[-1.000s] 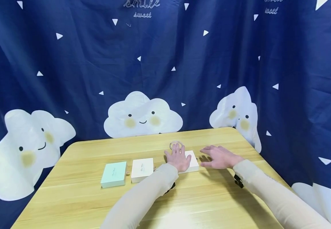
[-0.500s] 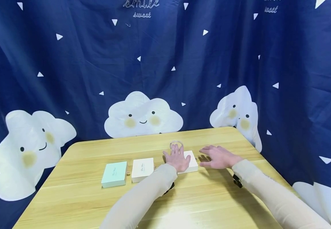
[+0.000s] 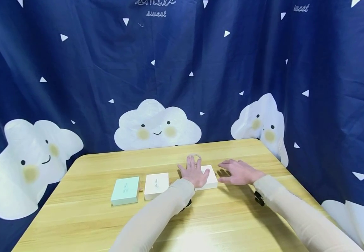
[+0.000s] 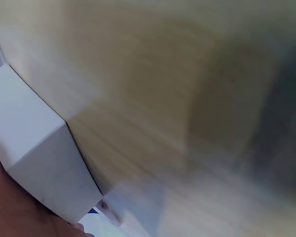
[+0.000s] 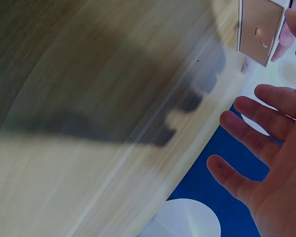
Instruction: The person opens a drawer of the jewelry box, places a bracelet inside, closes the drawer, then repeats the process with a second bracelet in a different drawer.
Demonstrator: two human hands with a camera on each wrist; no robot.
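My left hand lies over a white box on the right part of the table, fingers spread and pointing away. It covers the box's left part. In the left wrist view the hand is against the box. My right hand hovers to the right of that box with fingers extended, touching nothing visible. From the right wrist, the hand looks loose and spread, and the box's end face shows a small pull loop. A pale ring sits just beyond my left fingertips, partly hidden.
A mint-green box and another white box lie left of my left hand, each with a small tab on its right side. The wooden table ends at a blue curtain with clouds and triangles.
Both hands shift very slightly to the left, and the right end of the white box under my left hand moves left a little too. The head view tilts slightly.
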